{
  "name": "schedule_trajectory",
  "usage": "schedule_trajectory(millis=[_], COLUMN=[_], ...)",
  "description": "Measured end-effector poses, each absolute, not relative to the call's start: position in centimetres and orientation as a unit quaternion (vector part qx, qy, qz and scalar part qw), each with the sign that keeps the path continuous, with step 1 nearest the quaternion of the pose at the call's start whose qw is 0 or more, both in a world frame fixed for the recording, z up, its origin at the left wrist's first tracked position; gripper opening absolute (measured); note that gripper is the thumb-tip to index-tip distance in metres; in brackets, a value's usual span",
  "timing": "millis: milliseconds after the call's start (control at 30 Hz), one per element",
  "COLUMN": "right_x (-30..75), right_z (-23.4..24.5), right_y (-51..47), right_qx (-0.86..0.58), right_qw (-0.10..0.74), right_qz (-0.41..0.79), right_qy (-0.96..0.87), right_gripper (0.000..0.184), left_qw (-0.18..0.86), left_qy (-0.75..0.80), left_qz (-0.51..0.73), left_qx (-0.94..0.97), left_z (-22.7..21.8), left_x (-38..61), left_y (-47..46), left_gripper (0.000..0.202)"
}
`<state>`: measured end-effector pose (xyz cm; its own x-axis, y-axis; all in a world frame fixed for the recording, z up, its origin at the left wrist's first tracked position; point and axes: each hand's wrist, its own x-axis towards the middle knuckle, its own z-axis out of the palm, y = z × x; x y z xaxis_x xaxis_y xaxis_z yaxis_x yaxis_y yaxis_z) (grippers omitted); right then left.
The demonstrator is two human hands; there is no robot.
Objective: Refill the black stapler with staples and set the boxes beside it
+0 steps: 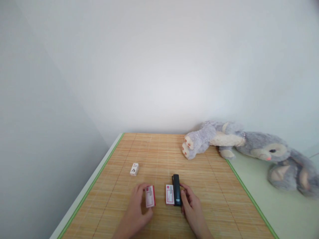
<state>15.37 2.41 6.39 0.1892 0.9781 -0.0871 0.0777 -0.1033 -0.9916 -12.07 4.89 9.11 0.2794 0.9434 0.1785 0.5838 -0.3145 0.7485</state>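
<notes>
A small white box with red edges point(150, 196) is pinched between the thumb and fingers of my left hand point(136, 209). A similar red-and-white box point(169, 194) lies on the mat against the left side of a black stapler point(176, 190). The stapler lies lengthwise, pointing away from me. My right hand point(193, 207) is at the stapler's right side, its index finger and thumb apart and close against it. Its other fingers curl underneath and are partly hidden. A smaller white box with dark print point(134, 169) stands farther back on the left.
A bamboo mat with green edging point(149, 152) covers the table. A grey plush rabbit point(249, 142) lies across the back right, over the mat's edge and onto a pale green surface point(279, 212). White walls point(159, 66) rise behind and at the left.
</notes>
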Motion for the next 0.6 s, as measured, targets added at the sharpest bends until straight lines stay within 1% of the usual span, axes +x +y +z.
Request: schedule_trajectory(millis=[67,167,267,367,500,567,600], right_x=[15.3,15.3,15.4,15.5,15.6,15.6,15.6], right_z=[6.3,6.2,6.1,5.9,5.5,5.4,5.4], right_y=[2.4,2.3,2.3,2.3,2.4,2.4,2.3], right_qx=[-0.586,-0.578,-0.571,-0.566,-0.569,-0.568,-0.568], right_qw=[0.495,0.497,0.500,0.502,0.501,0.498,0.497], right_qz=[0.458,0.462,0.465,0.468,0.455,0.456,0.458], right_qy=[-0.448,-0.452,-0.456,-0.457,-0.468,-0.471,-0.470], right_gripper=[0.063,0.062,0.062,0.061,0.059,0.058,0.058], left_qw=[0.336,0.363,0.376,0.378,0.374,0.364,0.349], left_qy=[0.468,0.438,0.418,0.397,0.400,0.418,0.448], left_qz=[0.309,0.298,0.284,0.276,0.278,0.290,0.308], left_qx=[0.757,0.767,0.777,0.789,0.789,0.780,0.764], left_z=[9.7,10.3,11.1,12.1,12.0,11.5,11.2], left_x=[-8.1,-5.2,-4.8,-4.6,-3.8,-4.3,-4.9], left_y=[4.6,5.8,7.2,7.7,7.2,7.2,7.4], left_gripper=[0.071,0.076,0.072,0.067,0.068,0.070,0.065])
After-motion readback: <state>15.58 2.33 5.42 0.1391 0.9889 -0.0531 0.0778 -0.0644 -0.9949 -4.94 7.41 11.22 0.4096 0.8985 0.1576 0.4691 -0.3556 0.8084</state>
